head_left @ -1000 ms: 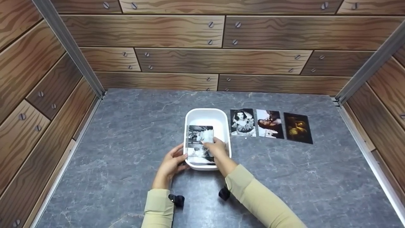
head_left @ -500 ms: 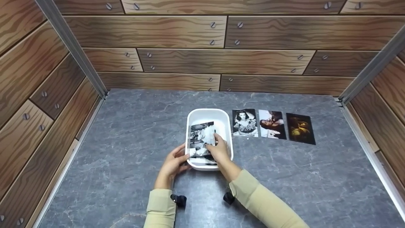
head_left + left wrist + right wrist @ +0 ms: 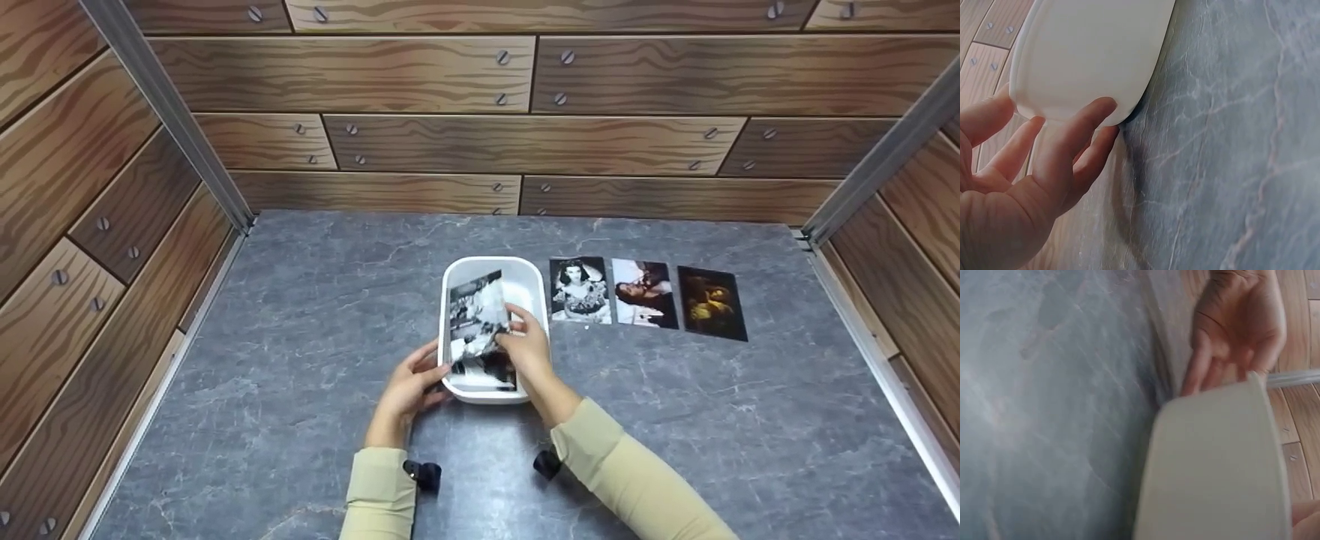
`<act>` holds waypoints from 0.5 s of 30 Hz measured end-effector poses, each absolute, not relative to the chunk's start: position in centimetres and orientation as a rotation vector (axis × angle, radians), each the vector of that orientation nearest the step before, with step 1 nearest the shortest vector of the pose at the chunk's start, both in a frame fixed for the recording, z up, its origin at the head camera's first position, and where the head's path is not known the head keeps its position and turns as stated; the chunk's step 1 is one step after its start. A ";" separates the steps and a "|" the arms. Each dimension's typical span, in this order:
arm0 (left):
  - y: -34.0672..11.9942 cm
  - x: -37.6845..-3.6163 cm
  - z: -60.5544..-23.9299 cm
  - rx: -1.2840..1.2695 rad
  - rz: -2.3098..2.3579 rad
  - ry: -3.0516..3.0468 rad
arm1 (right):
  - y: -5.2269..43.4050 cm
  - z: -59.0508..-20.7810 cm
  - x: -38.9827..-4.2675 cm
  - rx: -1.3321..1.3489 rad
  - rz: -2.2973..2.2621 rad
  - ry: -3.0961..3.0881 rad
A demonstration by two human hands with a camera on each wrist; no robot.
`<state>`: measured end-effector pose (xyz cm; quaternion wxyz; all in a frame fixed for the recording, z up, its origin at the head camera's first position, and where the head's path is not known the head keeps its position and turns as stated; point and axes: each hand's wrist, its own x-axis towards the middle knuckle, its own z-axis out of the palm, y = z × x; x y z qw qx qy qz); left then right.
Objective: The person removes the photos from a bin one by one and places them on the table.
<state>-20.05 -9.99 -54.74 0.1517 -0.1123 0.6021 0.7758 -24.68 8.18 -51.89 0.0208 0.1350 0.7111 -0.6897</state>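
One left hand, fingers parted, grips the near-left corner of a white oblong plastic tub; inside, a tilted black-and-white photo, above a dark-and-white print, is pinched by the right hand. Three glossy photos already lie towards the grey marbled desk's far-right corner; perhaps two remain.

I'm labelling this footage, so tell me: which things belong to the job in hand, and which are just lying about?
In the job:
white tray, held by the left hand
black-and-white photo, held by the right hand
another photo below it in the tray
three photos beside the tray, probably

Just there:
small white speck on the tabletop
wood-patterned wall
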 end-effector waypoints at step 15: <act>-9.7 -20.1 -54.9 -0.322 2.202 1.748 | 20.5 -49.7 -27.5 0.579 -2.607 1.973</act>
